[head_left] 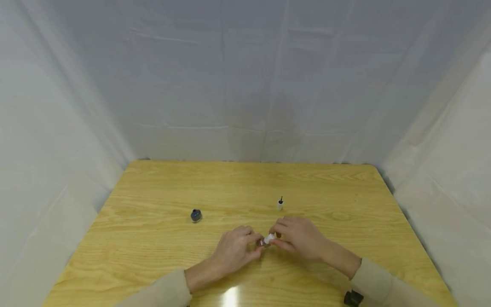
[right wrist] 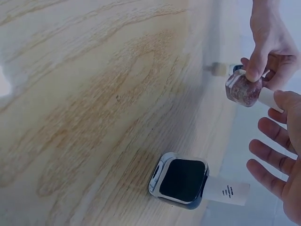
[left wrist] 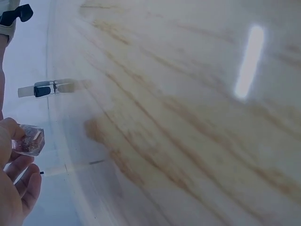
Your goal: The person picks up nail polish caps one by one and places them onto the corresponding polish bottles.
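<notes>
My left hand (head_left: 234, 249) grips a small faceted nail polish bottle (right wrist: 244, 89) with reddish glitter polish inside, tilted toward the right. With thumb and forefinger my right hand (head_left: 301, 236) pinches the white cap (right wrist: 270, 99) at that bottle's neck; its other fingers are spread apart. Whether the cap is fully seated cannot be told. Farther back, a loose white cap (head_left: 280, 205) stands with its dark brush pointing up. Left of the hands is an uncapped dark blue polish bottle (head_left: 196, 215).
A dark polish bottle (right wrist: 183, 181) with a printed white cap (right wrist: 226, 190) stands upright near the right wrist. The hands are over a wooden table (head_left: 153, 192), enclosed by pale sheeting (head_left: 245, 85) at the back and both sides.
</notes>
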The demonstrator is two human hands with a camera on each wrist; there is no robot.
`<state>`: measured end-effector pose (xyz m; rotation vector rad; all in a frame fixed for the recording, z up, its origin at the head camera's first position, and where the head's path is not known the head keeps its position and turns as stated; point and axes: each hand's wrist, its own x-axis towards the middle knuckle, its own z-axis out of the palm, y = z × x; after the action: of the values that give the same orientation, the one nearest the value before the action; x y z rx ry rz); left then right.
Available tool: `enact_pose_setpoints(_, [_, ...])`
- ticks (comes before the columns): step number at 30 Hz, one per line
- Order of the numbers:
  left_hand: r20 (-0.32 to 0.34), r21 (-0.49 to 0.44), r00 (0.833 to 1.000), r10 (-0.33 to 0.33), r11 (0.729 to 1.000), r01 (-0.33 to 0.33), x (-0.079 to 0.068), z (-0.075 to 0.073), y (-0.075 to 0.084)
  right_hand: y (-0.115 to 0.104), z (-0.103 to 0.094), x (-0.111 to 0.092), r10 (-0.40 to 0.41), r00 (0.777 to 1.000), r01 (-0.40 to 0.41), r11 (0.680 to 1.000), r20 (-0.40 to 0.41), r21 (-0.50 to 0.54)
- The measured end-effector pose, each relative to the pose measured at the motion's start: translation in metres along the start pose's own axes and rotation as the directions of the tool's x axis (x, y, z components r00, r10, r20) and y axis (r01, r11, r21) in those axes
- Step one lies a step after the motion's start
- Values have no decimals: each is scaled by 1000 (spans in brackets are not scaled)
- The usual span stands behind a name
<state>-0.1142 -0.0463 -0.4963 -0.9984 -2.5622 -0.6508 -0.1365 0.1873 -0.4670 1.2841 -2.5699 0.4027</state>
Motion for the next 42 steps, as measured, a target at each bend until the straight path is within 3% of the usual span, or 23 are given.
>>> enact_pose_setpoints(6, [-6, -1, 1000, 15, 1000, -15, 7, 2, -1, 6, -4, 2, 5, 1000, -5, 1000, 7, -12])
enact_pose_setpoints(19, [47, -1, 999, 10, 1000, -10, 17, 10, -3, 13, -9, 1, 1, 999, 0, 1000, 38, -20])
enact_pose_setpoints(26, [101, -2, 995, 5, 1000, -5, 19, 15, -1, 17, -5, -2, -28, 998, 32, 998, 57, -60])
enact_pose_setpoints(33, [138, 32, 990, 4, 999, -9, 19, 17, 1, 18, -3, -7, 1, 995, 3, 999, 97, -42])
enact_pose_setpoints(42, [168, 7, 986, -4, 1000, 3, 17, 23, 1, 17, 2, -10, -23, 997, 27, 998, 69, -48])
